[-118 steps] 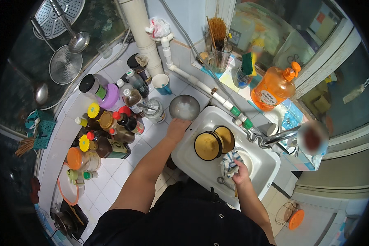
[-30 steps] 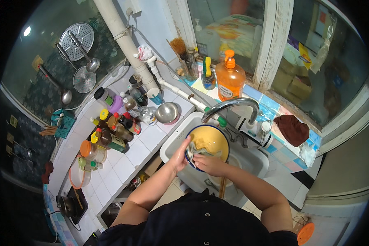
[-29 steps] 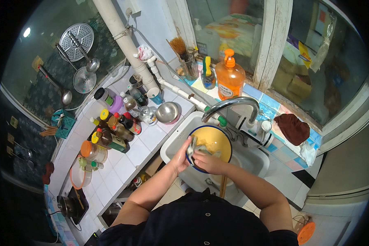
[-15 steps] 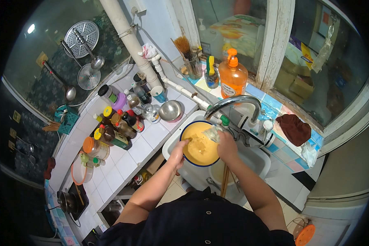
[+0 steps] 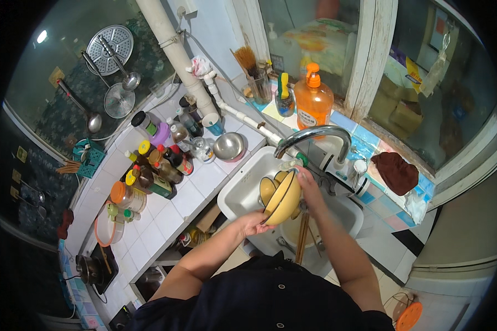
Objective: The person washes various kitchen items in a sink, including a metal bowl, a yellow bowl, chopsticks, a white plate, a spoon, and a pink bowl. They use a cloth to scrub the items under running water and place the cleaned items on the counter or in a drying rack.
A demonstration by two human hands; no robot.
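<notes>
- Yellow bowl (image 5: 286, 201) tilts within the sink's (image 5: 240, 190) edges, likely containing drips.
- Left hand (image 5: 254, 223) grips its near end, probably steadying; right hand's (image 5: 307, 185) fingers hold cloth (image 5: 287, 164) opposite.

A yellow bowl (image 5: 286, 203) has a smooth, glossy, enamel-like finish. Below it, the white sink (image 5: 242, 192) is smooth with a soft shine; the chopsticks (image 5: 302, 241) at its near side look like plain wood. The arched tap (image 5: 321, 132) is mirror-bright metal. At left, the surface (image 5: 186, 205) is glossy tile, bearing a shiny metal basin (image 5: 229, 147). Far off stands a translucent orange plastic pump bottle (image 5: 315, 101); at right, a matt brown cloth (image 5: 395, 173). The far window frame (image 5: 363, 63) is rough, its paint flaking.
</notes>
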